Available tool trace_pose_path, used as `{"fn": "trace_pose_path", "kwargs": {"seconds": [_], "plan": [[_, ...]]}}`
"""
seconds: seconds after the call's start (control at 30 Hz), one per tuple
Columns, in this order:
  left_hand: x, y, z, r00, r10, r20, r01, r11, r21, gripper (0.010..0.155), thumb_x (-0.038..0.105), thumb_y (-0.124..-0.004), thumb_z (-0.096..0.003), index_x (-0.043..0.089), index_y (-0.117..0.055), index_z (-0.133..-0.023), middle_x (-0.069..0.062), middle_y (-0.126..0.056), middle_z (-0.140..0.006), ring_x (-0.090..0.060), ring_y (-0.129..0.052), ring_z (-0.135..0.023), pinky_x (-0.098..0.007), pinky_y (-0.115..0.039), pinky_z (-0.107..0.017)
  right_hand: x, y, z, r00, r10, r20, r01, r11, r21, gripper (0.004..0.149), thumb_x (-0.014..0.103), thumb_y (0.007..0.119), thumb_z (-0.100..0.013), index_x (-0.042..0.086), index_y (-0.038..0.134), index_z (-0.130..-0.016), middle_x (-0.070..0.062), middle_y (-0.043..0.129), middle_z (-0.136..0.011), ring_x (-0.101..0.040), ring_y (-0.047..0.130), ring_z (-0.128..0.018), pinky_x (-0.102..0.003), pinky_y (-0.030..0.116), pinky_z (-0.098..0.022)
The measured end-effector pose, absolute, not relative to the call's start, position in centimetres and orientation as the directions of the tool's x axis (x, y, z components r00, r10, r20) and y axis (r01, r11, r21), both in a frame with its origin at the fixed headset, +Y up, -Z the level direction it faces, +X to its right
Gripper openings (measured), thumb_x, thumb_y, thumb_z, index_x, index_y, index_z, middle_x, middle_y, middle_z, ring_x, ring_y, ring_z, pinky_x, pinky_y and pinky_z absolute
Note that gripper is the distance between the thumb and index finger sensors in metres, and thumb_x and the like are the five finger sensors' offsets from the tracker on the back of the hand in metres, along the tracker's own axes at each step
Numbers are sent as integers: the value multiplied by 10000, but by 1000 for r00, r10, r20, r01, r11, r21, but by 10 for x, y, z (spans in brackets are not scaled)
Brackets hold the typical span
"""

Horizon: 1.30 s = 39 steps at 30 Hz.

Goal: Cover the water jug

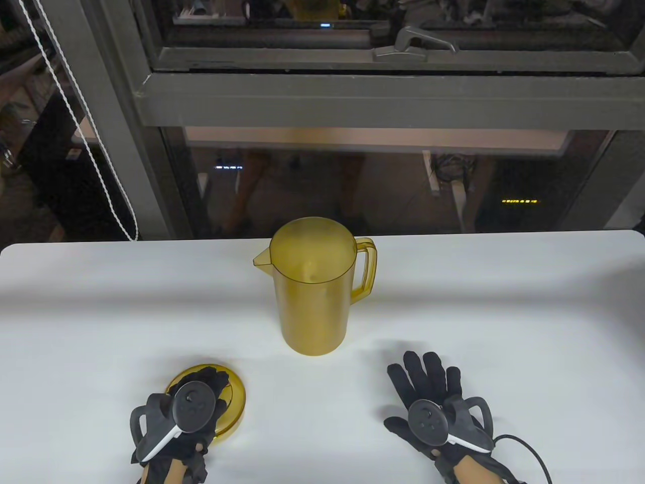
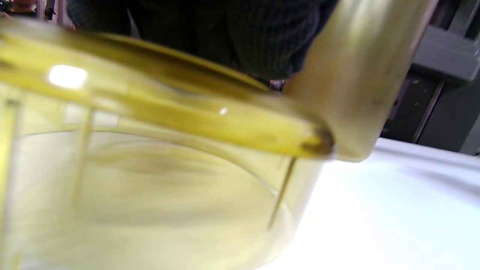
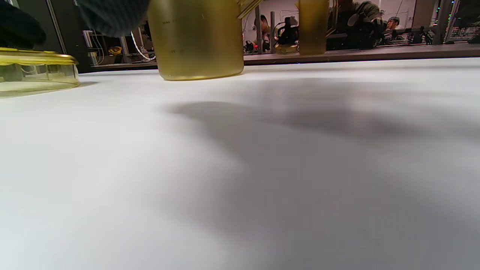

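Step in hand, as judged: taking up the lid; jug not yet covered.

Near edge, at about 7 o'clock on the table (image 1: 75, 312): left hand (image 1: 194, 398) lies on top of the yellow lid (image 1: 237, 398), fingers (image 1: 211, 378) reaching over its crown. The tracker hides most of the fingers in the table view; the left wrist view shows only dark glove fabric against the lid's upper rim (image 2: 225, 123). Whether the fingers have closed on the lid or merely rest on it, I cannot tell. The lid looks to sit flat on the table in the right wrist view.

At about 5 o'clock: right hand (image 1: 428, 398), palm down, fingers spread and straight, flat on or just above the table; it holds nothing. Well apart from the lid.

Further out, centre of the table toward 12 o'clock: water jug (image 1: 312, 287), upright, mouth uncovered, spout pointing to 9 o'clock, handle to 3 o'clock. It stands between the two hands' lines, touched by neither.

Next move, as judged: secure the lid by its rim, lift it clear, carry it toward 1 o'clock over the mouth, lower it level so its skirt enters the rim. The right hand is free to steady the jug by the handle; a light, seemingly empty jug may slide or tip under an off-centre push.
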<state>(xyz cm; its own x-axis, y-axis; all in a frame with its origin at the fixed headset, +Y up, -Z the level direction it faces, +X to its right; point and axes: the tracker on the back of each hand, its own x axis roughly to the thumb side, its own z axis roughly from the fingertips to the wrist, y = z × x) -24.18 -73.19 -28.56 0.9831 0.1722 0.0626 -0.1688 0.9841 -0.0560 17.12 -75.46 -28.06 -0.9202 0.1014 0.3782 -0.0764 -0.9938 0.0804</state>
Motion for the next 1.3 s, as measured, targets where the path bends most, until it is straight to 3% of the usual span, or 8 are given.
{"fn": "trace_pose_path", "kwargs": {"seconds": [0.3,0.67,1.3], "plan": [[-237,-741,-297,997,80,9,-78,985,-151,537,266,-816,-424,267,-724,-953,-19,-777,-1039,-285,-743,-976,-580,-554,-767,174,-753,-281,-921,111,373,-90,-993,74,947,633,669,-469,280,-6,-1032,-143,28,-1158,-550,103,-1055,-771,209,-699],[-237,-739,-300,996,89,-6,-89,985,-146,551,268,-831,-399,273,-727,-941,-4,-801,-1009,-268,-759,-955,-571,-560,-768,175,-753,-282,-919,113,377,-96,-993,64,946,630,670,-469,279,-4,-1033,-144,28,-1157,-552,109,-1055,-770,213,-700],[-213,-734,-296,997,-26,71,27,1000,-1,563,263,-818,-334,247,-790,-896,-9,-900,-911,-256,-879,-841,-588,-673,-693,174,-749,-283,-912,131,389,-123,-991,45,945,629,670,-471,282,-5,-1034,-141,28,-1159,-549,109,-1059,-771,208,-701]]}}
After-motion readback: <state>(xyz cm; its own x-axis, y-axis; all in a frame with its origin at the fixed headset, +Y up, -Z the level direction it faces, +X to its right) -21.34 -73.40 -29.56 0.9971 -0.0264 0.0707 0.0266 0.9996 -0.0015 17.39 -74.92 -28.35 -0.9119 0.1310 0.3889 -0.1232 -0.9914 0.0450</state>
